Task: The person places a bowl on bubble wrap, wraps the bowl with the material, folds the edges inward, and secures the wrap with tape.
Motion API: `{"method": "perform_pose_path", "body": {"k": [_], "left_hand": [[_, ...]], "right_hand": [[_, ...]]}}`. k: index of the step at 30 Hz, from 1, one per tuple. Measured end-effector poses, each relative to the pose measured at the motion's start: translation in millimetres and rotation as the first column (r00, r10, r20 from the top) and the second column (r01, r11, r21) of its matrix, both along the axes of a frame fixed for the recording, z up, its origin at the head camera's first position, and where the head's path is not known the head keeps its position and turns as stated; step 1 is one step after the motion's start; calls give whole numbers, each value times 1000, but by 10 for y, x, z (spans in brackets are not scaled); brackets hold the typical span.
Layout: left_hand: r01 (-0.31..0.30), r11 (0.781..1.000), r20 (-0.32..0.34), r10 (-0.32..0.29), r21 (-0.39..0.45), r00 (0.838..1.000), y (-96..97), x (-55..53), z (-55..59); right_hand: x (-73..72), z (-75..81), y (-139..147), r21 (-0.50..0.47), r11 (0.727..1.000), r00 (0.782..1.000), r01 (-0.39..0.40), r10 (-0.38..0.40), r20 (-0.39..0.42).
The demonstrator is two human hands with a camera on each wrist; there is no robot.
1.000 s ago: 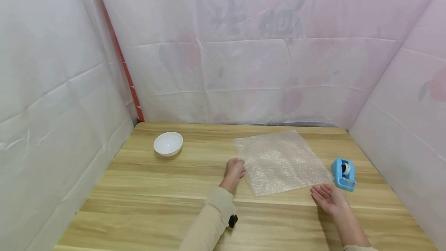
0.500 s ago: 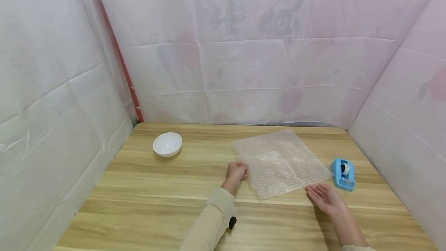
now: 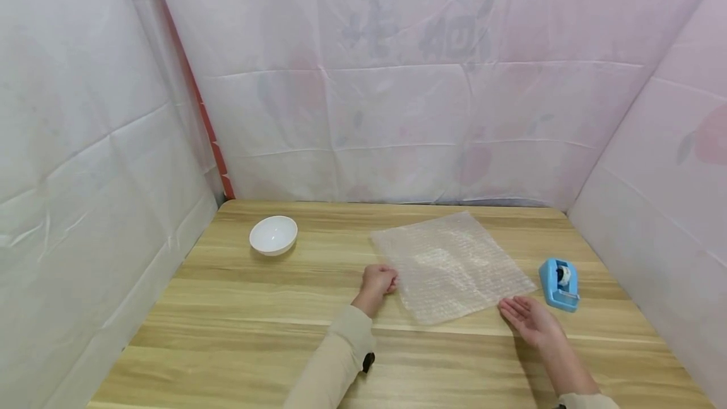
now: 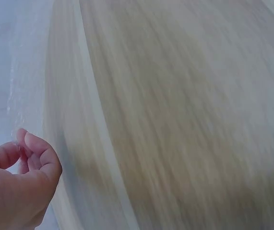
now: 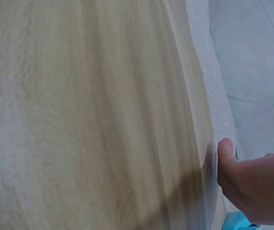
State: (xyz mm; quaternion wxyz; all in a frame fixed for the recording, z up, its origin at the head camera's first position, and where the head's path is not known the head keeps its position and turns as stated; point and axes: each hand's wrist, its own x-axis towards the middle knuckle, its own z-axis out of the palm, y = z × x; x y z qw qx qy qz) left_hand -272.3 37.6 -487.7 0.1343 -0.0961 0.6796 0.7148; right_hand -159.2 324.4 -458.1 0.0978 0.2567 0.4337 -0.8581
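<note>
A sheet of clear bubble wrap (image 3: 454,267) lies on the right half of the table, turned slightly askew. My left hand (image 3: 377,281) pinches its left edge between thumb and fingertips, and the left wrist view shows the same hand (image 4: 24,179) with fingers curled at that edge. At the sheet's near right corner is my right hand (image 3: 529,319), palm turned up and fingers fairly straight, with the fingertips touching the edge. The right wrist view has this hand (image 5: 252,182) beside the wrap (image 5: 216,91); its fingertips are partly hidden there.
A blue tape dispenser (image 3: 559,284) with a roll of tape stands just right of the wrap. Far left on the wooden table (image 3: 227,333) sits a white bowl (image 3: 274,236). Pale printed sheeting (image 3: 397,106) closes off the back and both sides.
The bubble wrap has slid a little to the left, away from the tape dispenser. My left hand moved slightly toward me, then left; the right hand shifted slightly left. Bowl and dispenser stay put.
</note>
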Motion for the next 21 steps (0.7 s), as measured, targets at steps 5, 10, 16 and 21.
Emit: {"method": "perform_pose_path", "body": {"k": [5,10,16,21], "left_hand": [[14,999,1,-14,-30,1000,2,-31,-11],[38,998,8,-38,-55,999,-70,-49,-17],[48,997,19,-47,-64,999,-158,-65,-25],[62,996,19,-61,-64,998,-237,-67,-42]], "right_hand": [[-22,41,71,154,988,1000,-2,1,7],[-39,52,39,533,846,998,-1,-31,50],[-100,55,61,768,635,992,-77,-30,124],[-151,26,117,884,439,985,-162,12,175]]}}
